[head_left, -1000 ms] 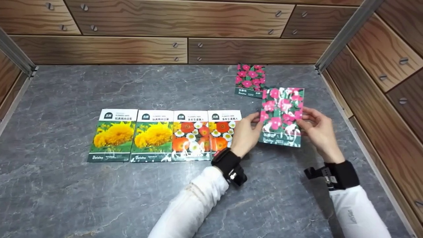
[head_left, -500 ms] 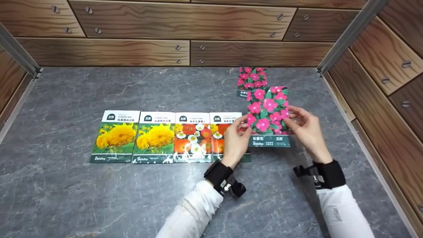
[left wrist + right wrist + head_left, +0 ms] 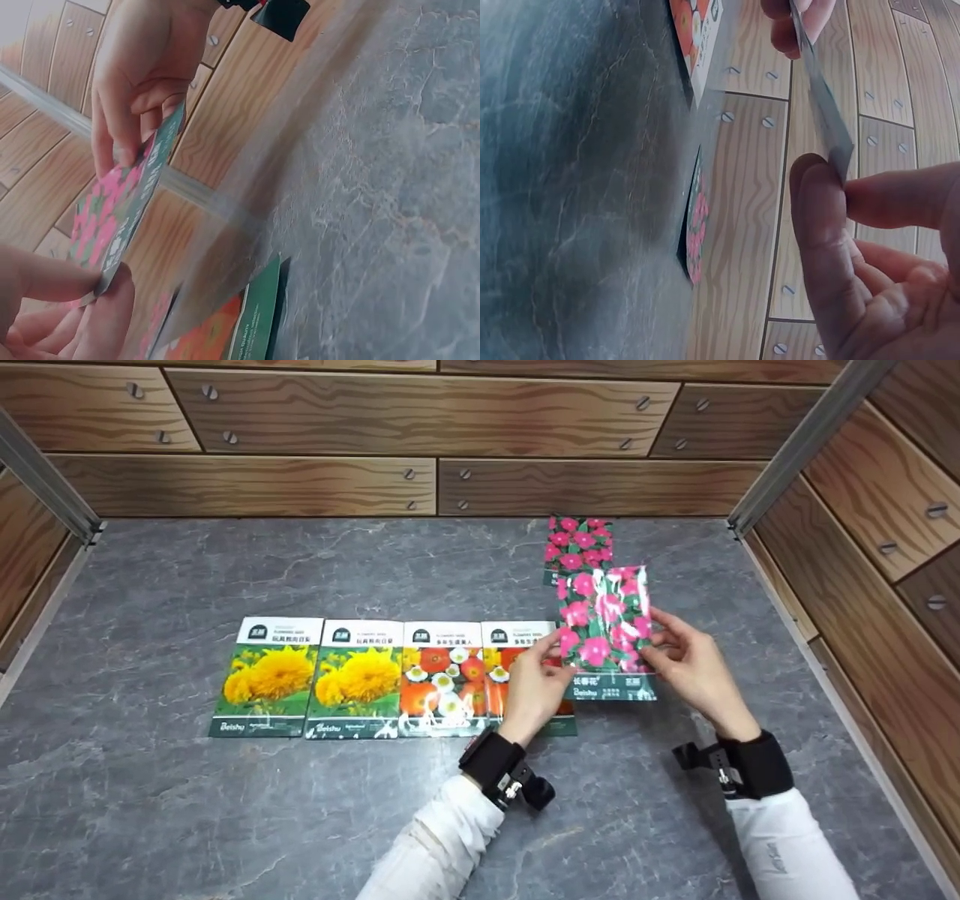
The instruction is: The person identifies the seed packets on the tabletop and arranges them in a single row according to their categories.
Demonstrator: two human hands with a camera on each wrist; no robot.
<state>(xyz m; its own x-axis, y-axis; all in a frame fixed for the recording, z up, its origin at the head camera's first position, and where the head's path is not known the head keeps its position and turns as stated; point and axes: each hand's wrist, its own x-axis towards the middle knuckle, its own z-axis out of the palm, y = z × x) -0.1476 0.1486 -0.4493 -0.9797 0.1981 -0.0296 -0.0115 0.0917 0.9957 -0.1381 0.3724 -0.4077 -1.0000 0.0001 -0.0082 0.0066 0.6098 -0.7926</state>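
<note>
Between both hands a seed packet with pink flowers (image 3: 604, 622) is held up off the table, its printed front toward the head camera. My left hand (image 3: 536, 690) pinches its left edge between thumb and fingers. On the opposite edge my right hand (image 3: 694, 671) pinches it likewise; the right wrist view shows the packet (image 3: 826, 109) edge-on there. Behind it a second pink-flower packet (image 3: 579, 542) lies flat, its lower part covered. Left of the held packet lies an orange-and-white poppy packet (image 3: 525, 635), partly hidden by my left hand.
The row continues leftward with another poppy packet (image 3: 442, 679) and two yellow sunflower packets (image 3: 266, 679) (image 3: 356, 679), side by side on the grey marbled table (image 3: 300, 810). Wood-patterned walls (image 3: 300, 484) bound the back and sides.
The held pink-flower packet has moved left with both hands, nearer the end of the row, and its tilt has shifted. The packets on the table have kept their places.
</note>
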